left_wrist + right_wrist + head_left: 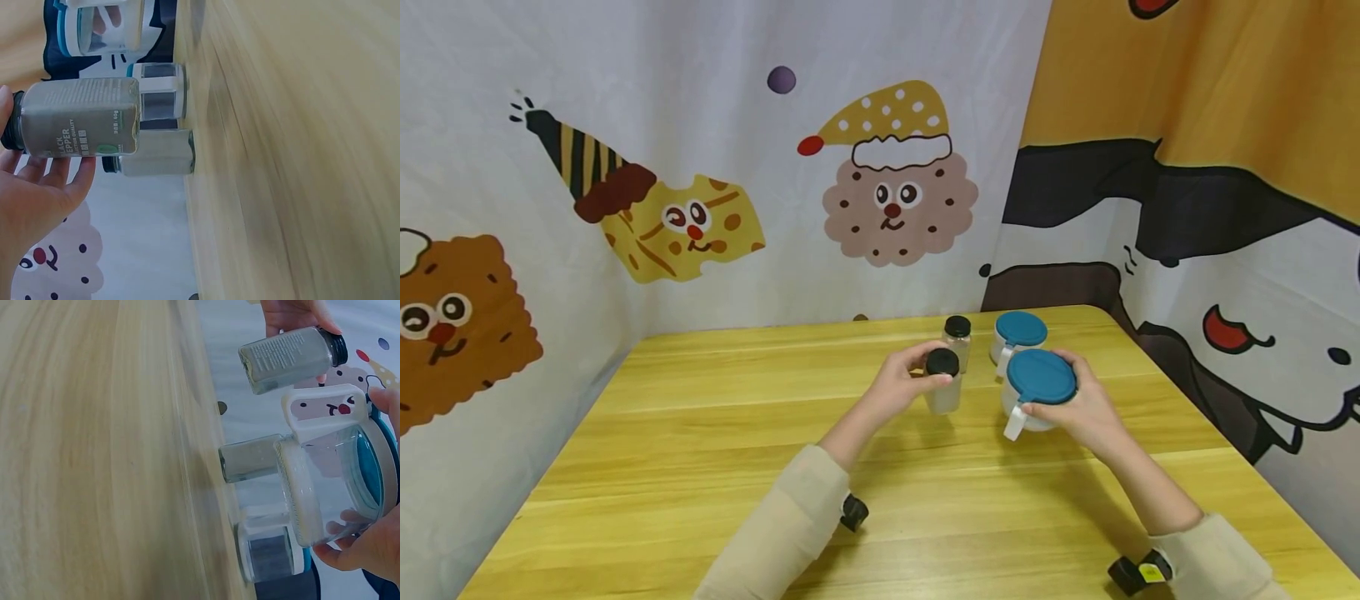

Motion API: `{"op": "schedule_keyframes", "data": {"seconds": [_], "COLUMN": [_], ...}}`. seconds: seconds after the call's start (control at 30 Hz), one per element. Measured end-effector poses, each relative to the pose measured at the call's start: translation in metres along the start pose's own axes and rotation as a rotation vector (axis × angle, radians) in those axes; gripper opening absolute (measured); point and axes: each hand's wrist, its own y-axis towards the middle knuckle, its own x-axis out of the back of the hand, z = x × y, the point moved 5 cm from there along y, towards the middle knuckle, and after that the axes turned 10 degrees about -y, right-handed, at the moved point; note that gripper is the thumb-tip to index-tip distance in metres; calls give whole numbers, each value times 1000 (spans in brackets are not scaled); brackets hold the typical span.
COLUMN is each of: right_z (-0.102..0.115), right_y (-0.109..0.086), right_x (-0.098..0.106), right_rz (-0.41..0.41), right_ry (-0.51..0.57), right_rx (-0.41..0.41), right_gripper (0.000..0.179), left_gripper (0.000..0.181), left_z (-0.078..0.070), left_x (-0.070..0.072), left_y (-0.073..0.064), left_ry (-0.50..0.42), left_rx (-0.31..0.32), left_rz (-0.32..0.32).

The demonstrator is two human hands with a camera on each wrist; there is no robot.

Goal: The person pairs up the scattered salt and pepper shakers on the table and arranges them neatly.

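My left hand [892,385] grips a squarish glass bottle [81,119] by its neck, just below the black cap; its label reads black pepper. The bottle is raised above the table, upright. My right hand [1086,415] holds a clear round jar [331,481] with a blue lid and white handle, thumb near the handle and fingers round the far side. This jar is also lifted off the wood. Behind the pepper bottle stands a second black-capped bottle [957,327]. A second blue-lidded jar [1021,327] stands behind the one in my right hand, partly hidden by it.
The wooden table [722,433] stretches to the left and in front of both hands. A printed curtain [722,108] with cartoon figures hangs along its back edge and right side. Dark wrist devices [853,512] sit at both sleeves.
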Motion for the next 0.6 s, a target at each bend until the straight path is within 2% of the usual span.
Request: {"op": "schedule_keyframes", "data": {"seconds": [0.07, 0.2, 0.6], "right_z": [1, 2, 8], "right_y": [-1, -2, -3], "right_x": [0, 0, -5], "right_rz": [2, 3, 23], "right_ry": [10, 24, 31], "right_rx": [5, 16, 31], "right_gripper": [106, 105, 103], "left_gripper": [43, 40, 40], "left_z": [8, 12, 7], "left_x": [3, 6, 11], "left_y": [2, -1, -13], "left_ry": [-2, -6, -8], "left_rx": [-1, 0, 11], "left_rz": [3, 10, 46]}}
